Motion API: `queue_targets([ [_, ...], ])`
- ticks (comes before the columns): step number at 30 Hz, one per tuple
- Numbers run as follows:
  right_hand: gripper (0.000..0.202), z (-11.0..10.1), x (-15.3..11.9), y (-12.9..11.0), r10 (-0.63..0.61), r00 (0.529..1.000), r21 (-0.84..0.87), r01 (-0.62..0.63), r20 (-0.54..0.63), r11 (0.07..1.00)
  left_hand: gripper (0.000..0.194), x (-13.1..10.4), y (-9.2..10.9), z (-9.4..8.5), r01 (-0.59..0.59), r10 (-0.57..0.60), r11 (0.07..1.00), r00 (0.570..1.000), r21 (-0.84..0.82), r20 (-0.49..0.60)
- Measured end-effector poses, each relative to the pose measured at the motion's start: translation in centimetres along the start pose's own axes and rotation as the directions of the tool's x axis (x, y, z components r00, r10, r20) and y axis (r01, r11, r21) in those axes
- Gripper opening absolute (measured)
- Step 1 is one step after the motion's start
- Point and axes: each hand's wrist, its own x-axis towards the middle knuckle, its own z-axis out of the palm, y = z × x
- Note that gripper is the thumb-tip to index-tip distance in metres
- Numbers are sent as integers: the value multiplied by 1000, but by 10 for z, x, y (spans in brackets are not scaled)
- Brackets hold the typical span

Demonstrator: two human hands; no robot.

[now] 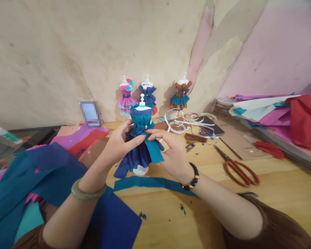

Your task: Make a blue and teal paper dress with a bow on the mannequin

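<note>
A small white mannequin stands upright on the table, dressed in a teal pleated bodice and a dark blue gathered skirt. At its waist sits a teal bow with a small white bead. My left hand closes around the mannequin's left side, thumb across the front at the waist and other fingers partly hidden behind. My right hand pinches the top of a teal paper strip just below the bow; the strip hangs over the skirt. Another long teal strip lies in front of the base.
Three dressed mannequins stand by the wall. Orange-handled scissors lie at right, near white ribbon, a dark phone and a safety pin. Coloured paper piles up at left; a bin of sheets stands at right.
</note>
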Motion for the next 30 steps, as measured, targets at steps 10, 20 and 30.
queue_targets([
  [10, 13, 2, 0, -1, 5, 1000, 17, -5, 4, 1000, 30, 1, 0, 1, 34, -37, 998, 996, -44, -84],
  [20, 6, 1, 7, -8, 114, 986, 46, -109, -122, 993, 40, 3, -4, 2, 20, -26, 997, 995, -69, -92],
  [30, 17, -5, 10, -4, 319, 940, 121, -305, -118, 945, 37, 3, -4, 2, 3, -12, 995, 996, -102, -84],
])
